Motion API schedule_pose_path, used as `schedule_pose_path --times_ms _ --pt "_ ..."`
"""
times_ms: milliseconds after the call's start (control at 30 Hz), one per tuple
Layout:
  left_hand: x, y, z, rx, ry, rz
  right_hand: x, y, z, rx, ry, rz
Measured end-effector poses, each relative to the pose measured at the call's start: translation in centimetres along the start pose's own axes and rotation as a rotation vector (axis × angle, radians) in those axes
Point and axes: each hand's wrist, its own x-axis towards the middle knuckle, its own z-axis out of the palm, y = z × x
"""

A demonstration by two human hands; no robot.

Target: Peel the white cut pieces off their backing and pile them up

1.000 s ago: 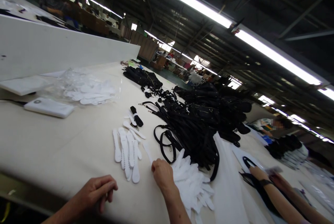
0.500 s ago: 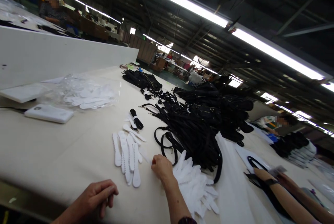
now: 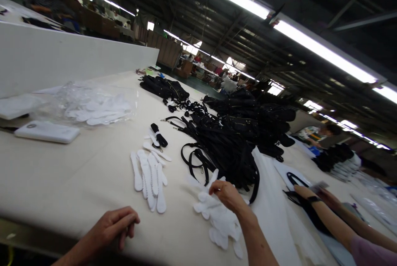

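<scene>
Your left hand point(image 3: 119, 225) hovers near the desk point(image 3: 89, 183) edge, fingers loosely curled; you cannot tell whether they close on anything. Your right hand point(image 3: 228, 195) is bent over a loose heap of white strips point(image 3: 221, 221), fingertips among them, though whether they pinch one is unclear. Between and beyond your hands lies a row of notched white strips point(image 3: 153, 175), with a bundled black cord point(image 3: 159, 136) behind it. Tangled black straps point(image 3: 225, 150) spread past your right hand, a clear plastic bag point(image 3: 70, 94) beyond your left.
</scene>
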Motion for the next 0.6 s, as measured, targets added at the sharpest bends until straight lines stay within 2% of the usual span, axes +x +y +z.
schedule_pose_path --times_ms 100,167,233,300,433,500,600 --pt "0.0 0.0 0.0 -0.019 -0.007 0.003 0.4 1.2 -1.3 -0.069 0.079 0.084" --pt "0.0 -0.2 -0.1 -0.027 -0.012 0.004 1.1 0.2 -0.6 -0.087 0.172 0.114" --pt "0.1 -0.3 -0.1 -0.025 -0.008 0.006 1.8 -2.1 1.3 -0.057 0.211 0.079" --pt "0.0 -0.2 -0.2 -0.017 0.000 0.004 2.1 -5.1 3.8 -0.003 0.189 0.003" --pt "-0.5 0.5 -0.5 0.024 0.005 -0.020 0.7 -9.5 7.8 0.050 0.171 -0.037" --pt "-0.8 0.6 -0.6 0.042 -0.019 -0.047 -1.1 -10.0 9.0 0.056 0.183 -0.032" --pt "-0.9 0.0 -0.5 0.059 -0.003 -0.074 -4.5 -9.0 10.3 0.054 0.200 -0.138"
